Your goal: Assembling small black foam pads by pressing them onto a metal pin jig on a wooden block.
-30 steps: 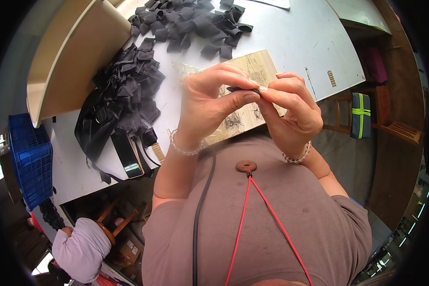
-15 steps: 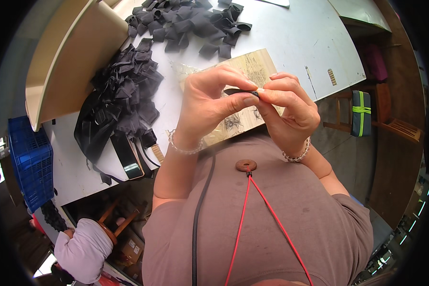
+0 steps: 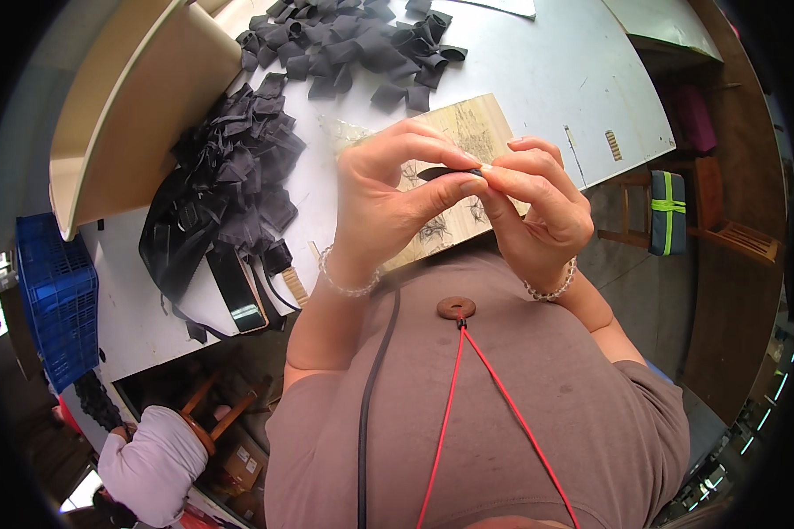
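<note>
Two hands pinching a small black strip above a wooden board.

The left hand (image 3: 388,198) and right hand (image 3: 538,207) meet in front of the chest, each with thumb and fingertips pressed together on the black strip (image 3: 445,174), which is held level between them, above the wooden board (image 3: 468,132). The board lies on the pale worktop (image 3: 547,70). Far from the hands, a scatter of folded black pieces (image 3: 362,44) covers the worktop; to the left lies a heap of black straps (image 3: 229,185). A blue crate (image 3: 57,300) stands at far left, beyond the worktop's edge.
</note>
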